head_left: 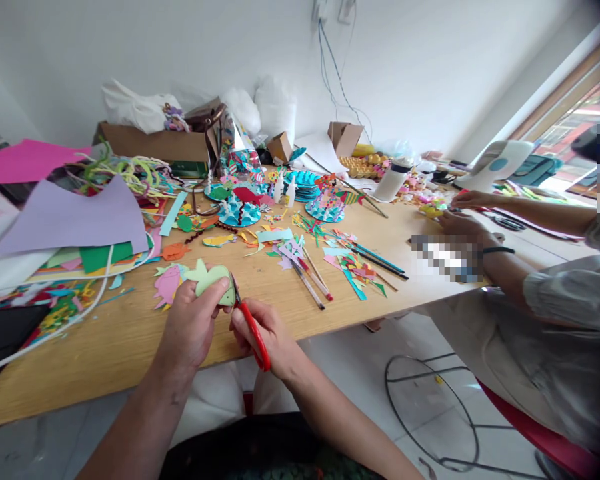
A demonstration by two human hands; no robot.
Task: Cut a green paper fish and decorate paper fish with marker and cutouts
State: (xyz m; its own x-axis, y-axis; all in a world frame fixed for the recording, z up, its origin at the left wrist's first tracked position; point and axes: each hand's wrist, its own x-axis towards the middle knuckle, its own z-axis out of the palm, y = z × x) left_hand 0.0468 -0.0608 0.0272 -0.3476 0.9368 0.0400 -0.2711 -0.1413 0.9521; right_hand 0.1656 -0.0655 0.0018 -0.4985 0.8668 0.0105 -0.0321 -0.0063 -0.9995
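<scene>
With the left grip (194, 321) pinching the green paper fish (211, 275) and the right grip (274, 339) grasping the red scissors (253, 323), turn the fish smoothly, keeping cuts short.

From the left hand (194, 317), bare table (135, 328) at 9 o'clock reaches the cable (91, 302); the pink fish (169, 284) obstructs 11 o'clock.

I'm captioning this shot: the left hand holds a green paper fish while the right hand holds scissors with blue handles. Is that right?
Not quite: the scissors have red handles, not blue, as the head view shows. The left hand does hold the green paper fish, and the right hand the scissors.
</scene>
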